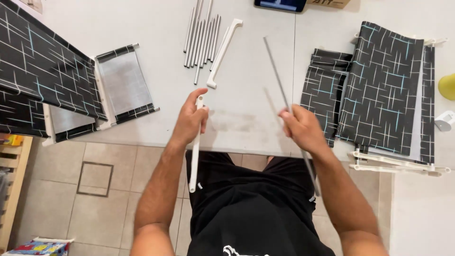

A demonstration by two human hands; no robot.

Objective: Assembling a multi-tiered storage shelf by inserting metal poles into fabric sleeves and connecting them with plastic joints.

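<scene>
My left hand grips a long white plastic bar near its upper end; the bar hangs down past the table's front edge toward my lap. My right hand is closed around a thin grey metal rod, which slants up and left over the white table and runs down past my wrist. The two hands are apart, about a hand's width from each other. A second white plastic bar lies on the table just above my left hand, beside a bundle of several grey metal rods.
Black fabric panels with a light line pattern lie folded at the right and drape at the left, with a grey mesh shelf panel next to them. White frame pieces sit at the right edge. A tablet is at the far edge. Tiled floor lies below.
</scene>
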